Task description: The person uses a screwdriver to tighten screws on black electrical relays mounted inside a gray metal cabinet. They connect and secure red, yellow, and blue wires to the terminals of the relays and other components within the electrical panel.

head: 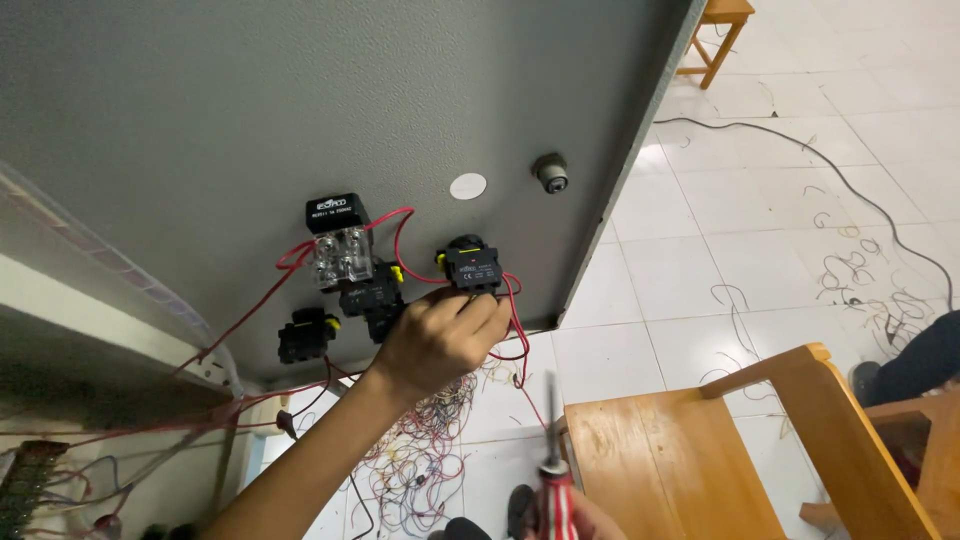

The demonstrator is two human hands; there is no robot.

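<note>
My left hand (440, 340) reaches up to the inside of a grey metal cabinet door (300, 110). Its fingers pinch a red wire (512, 310) just under a black switch block with a yellow tab (470, 268). Beside it sit another black block (372, 298), a third lower left (305, 335), and a clear-bodied relay with a black cap (338, 243). Red wires link them. My right hand (585, 520) shows at the bottom edge, gripping a red-and-white striped screwdriver (553, 455) with its shaft pointing up.
A wooden chair (700, 450) stands close at the lower right. Cut wire scraps (430, 460) litter the white tiled floor, and a grey cable (850, 190) snakes across it. A lock barrel (550, 172) and white plug (468, 185) sit in the door. Another person's leg (915, 360) is at the right.
</note>
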